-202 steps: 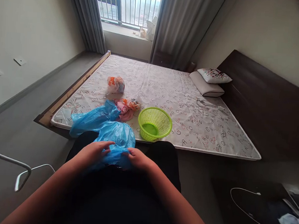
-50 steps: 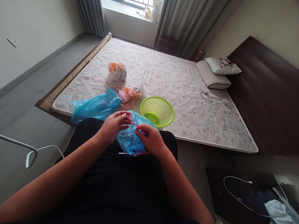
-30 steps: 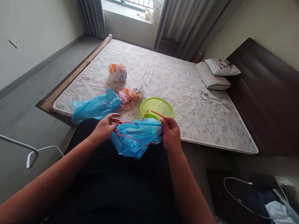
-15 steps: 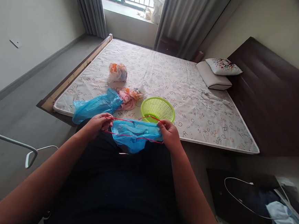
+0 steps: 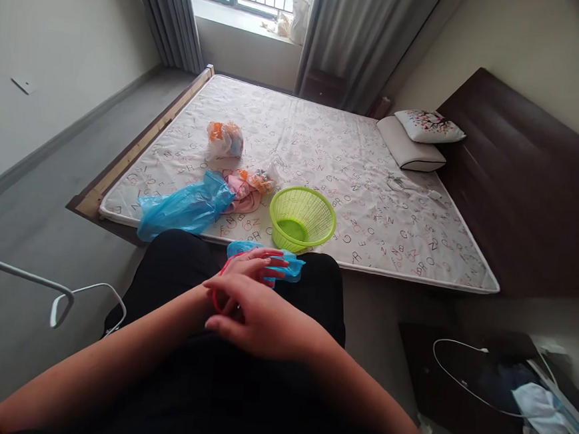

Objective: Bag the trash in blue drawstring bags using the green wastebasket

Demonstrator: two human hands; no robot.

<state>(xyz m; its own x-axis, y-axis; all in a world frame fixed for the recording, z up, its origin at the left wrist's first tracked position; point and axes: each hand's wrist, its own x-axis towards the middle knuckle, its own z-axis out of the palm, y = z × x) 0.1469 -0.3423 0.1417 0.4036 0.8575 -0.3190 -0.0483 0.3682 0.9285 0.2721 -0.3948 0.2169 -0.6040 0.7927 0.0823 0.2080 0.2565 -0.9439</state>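
Note:
My left hand (image 5: 258,263) stretches out with its fingers apart over a blue plastic bag (image 5: 293,265) at my lap. A red drawstring (image 5: 225,265) runs round the left hand near the wrist. Crossing over that wrist is my right hand (image 5: 256,311), its fingers curled about the red drawstring; part of its grip is hidden. Just beyond the hands, a green plastic basket (image 5: 303,218) sits on the mattress edge. To its left lie a pink cloth (image 5: 245,197) and another blue plastic bag (image 5: 185,205).
A clear bag with orange print (image 5: 225,140) lies farther back on the mattress (image 5: 335,147). Pillows (image 5: 415,143) rest by the dark headboard (image 5: 520,148). A white metal frame (image 5: 24,271) juts in at the left. A cable (image 5: 449,383) lies on a dark surface at the lower right.
Both hands held the blue bag's red drawstring stretched apart. Now my right hand has come leftward across my left wrist, and my left hand has opened with the drawstring round it.

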